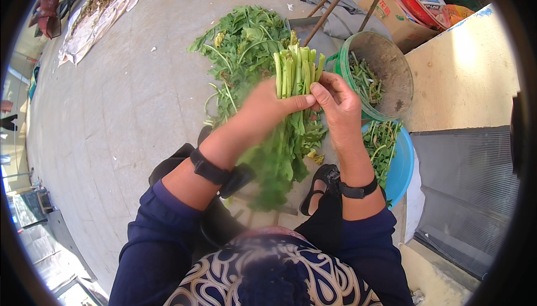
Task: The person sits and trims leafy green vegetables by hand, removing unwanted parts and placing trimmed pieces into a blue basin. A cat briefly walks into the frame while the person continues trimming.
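My left hand is wrapped around a bunch of leafy greens, with pale cut stems pointing away from me and leaves hanging toward my lap. At the right side of the bunch, the thumb and fingers of my right hand pinch a stem near the left thumb tip. Beyond the bunch, a heap of loose greens lies on the concrete floor, some leaves yellowed. To the right, a green bucket leans open toward me with stem pieces inside. Below it, a blue basin holds more greens, partly hidden by my right forearm.
A rusty metal handle rises behind the bucket, beside a grey cloth. Farther right stand a cardboard box and a pale board. Dried plants lie on a white sheet at upper left. My shoe is beside the basin.
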Demonstrator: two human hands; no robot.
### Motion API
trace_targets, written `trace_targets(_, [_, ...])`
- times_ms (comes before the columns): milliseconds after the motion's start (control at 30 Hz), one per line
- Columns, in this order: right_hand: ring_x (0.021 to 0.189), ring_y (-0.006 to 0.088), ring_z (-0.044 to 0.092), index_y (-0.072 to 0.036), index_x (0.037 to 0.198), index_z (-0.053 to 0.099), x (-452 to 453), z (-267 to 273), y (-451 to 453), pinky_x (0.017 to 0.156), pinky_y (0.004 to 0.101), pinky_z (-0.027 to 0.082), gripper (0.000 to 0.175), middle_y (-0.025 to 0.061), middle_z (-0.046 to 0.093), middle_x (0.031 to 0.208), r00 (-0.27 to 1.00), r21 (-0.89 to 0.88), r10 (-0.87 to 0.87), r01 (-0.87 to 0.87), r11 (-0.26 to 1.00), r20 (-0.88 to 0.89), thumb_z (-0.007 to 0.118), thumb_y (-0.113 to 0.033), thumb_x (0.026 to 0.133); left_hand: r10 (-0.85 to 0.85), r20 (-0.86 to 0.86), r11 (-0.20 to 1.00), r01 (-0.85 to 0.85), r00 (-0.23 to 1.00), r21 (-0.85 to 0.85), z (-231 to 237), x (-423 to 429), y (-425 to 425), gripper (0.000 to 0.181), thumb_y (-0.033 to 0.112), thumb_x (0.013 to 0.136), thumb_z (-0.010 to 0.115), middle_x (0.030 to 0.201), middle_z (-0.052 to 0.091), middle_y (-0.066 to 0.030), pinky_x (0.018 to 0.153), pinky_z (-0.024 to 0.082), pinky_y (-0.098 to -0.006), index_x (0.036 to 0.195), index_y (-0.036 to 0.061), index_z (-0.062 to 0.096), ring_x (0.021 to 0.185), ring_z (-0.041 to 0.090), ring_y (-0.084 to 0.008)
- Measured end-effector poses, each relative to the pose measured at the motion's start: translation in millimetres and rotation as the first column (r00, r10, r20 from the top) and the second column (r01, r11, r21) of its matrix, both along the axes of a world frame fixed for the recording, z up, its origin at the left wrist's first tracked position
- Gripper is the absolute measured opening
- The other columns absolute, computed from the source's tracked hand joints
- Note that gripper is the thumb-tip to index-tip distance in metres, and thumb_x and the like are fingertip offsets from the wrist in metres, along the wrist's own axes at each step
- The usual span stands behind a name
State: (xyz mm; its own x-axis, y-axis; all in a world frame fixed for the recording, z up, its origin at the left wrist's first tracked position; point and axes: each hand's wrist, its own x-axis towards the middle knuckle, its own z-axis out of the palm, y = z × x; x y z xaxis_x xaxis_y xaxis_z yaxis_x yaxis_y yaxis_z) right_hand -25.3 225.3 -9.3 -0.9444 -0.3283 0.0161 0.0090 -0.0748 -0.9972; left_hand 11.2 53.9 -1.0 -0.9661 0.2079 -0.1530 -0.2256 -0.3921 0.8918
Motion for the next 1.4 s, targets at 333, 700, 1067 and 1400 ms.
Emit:
trace_targets(333, [0.073,0.0088,0.058,-0.001,0.107,0.062,-2.8,4.3,-8.8,0.064,0.0233,0.049,0.016,0.0021,0.064,0.094,0.996,-0.197,-0.085,0.085,0.977,0.009,0.068,-0.009,0.094,0.063,-0.002,0.997,-0.063,0.998,-0.037,-0.2,-2.6,0.2,0.037,0.011,0.090,0.071,0.111,0.068,-0.0063,0.090,0.051,-0.0306,0.124,0.0000,0.062,0.100,0.064,-0.0153])
trace_targets(700, [0.069,0.0122,0.059,0.000,0.108,0.060,1.3,9.1,-6.1,0.052,0.0283,0.053,0.018,0.0062,0.063,0.092,0.994,-0.261,-0.054,0.078,0.962,0.098,0.063,-0.015,0.098,-0.022,0.003,1.000,0.022,1.000,-0.016,2.3,-4.8,0.3,0.044,0.011,0.088,0.072,0.105,0.068,-0.0070,0.077,0.054,-0.0312,0.128,-0.0005,0.061,0.089,0.065,-0.0162])
trace_targets(1067, [0.077,0.0097,0.061,0.003,0.110,0.065,-2.0,-0.1,-5.9,0.070,0.0250,0.052,0.018,0.0051,0.067,0.093,0.991,-0.020,-0.124,0.125,0.992,0.059,0.061,-0.009,0.097,0.097,-0.030,0.972,-0.101,0.995,-0.212,-4.2,-3.1,4.0,0.039,0.005,0.084,0.073,0.104,0.071,-0.0062,0.084,0.053,-0.0292,0.122,-0.0009,0.065,0.091,0.067,-0.0140])
trace_targets(1400, [0.082,0.0086,0.061,0.001,0.109,0.067,-2.8,-4.7,-9.0,0.075,0.0250,0.050,0.018,0.0041,0.068,0.092,0.965,-0.106,-0.259,0.263,0.959,0.051,0.057,-0.012,0.100,-0.035,0.008,0.933,0.035,0.999,-0.358,-8.9,-2.2,9.1,0.041,0.004,0.083,0.074,0.111,0.071,-0.0061,0.092,0.051,-0.0289,0.123,-0.0012,0.064,0.099,0.066,-0.0132])
